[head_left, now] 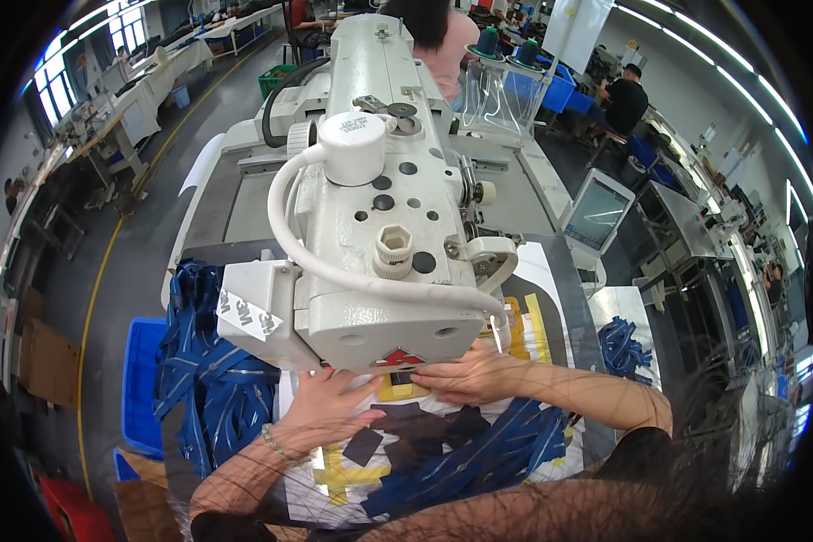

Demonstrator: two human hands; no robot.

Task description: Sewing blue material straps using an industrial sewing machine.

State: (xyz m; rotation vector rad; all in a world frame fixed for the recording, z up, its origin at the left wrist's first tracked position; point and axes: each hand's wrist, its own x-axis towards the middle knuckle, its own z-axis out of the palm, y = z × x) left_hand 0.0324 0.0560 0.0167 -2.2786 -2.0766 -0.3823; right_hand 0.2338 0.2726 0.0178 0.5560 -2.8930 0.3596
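Observation:
Below the head of a large white sewing machine (379,307), both my hands rest at the work area. My left hand (330,408) lies flat with its fingers apart on the white surface, left of a yellow-edged slot (396,392). My right hand (471,372) comes in from the right, its fingers drawn together and their tips on a small dark fabric patch (401,378) at that slot. Several loose dark patches (363,446) lie nearer me. Blue straps (470,456) run across the front right. The needle area is hidden behind the machine head.
More blue straps (212,379) are heaped on the left, beside a blue bin (143,384). A small strap bundle (623,348) lies at the right. The control screen (598,212) stands at the back right. Yellow tape (336,479) marks the white surface. Other people work farther off.

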